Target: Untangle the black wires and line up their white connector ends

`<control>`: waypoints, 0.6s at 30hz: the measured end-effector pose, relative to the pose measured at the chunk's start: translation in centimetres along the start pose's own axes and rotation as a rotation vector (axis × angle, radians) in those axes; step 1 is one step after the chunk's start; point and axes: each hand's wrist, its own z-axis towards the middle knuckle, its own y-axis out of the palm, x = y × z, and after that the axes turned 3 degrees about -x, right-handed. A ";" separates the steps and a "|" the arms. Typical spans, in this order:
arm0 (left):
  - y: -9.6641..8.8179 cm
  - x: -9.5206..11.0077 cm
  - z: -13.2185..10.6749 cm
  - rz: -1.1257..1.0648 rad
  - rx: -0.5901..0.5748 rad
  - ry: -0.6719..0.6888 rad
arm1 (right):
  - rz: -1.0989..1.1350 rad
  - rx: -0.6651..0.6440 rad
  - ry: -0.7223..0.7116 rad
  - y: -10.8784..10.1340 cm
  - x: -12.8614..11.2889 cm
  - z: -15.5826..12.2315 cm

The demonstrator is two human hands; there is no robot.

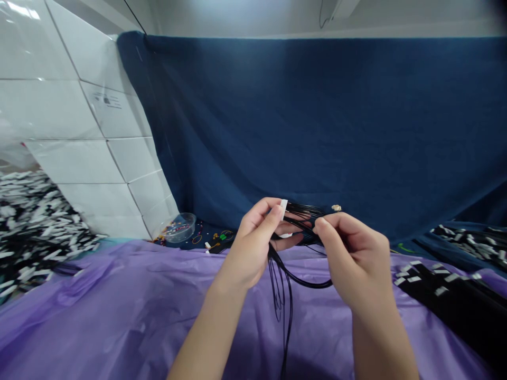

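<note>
Over the purple sheet (158, 306), left fingers (273, 220) pinch the white tab (284, 206) and right fingers (325, 235) pinch the black cords (303, 209), probably light, limp and best held by that tab.

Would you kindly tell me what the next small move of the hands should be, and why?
Probably, draw the right hand gently along the black cords, away from the left hand, to straighten them: the left hand pinches the white tab where the cords gather, while other lengths loop and hang loose below.
</note>
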 end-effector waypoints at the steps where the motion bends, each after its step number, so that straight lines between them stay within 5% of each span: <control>1: 0.0 0.0 0.0 0.002 -0.002 0.003 | 0.016 -0.009 0.017 0.0 0.0 0.0; 10: -0.1 0.1 -0.1 0.050 -0.060 0.007 | 0.079 -0.060 0.088 -0.5 0.1 0.2; 18: -0.1 0.0 0.0 0.041 -0.040 0.029 | -0.072 -0.008 -0.138 0.2 1.1 0.4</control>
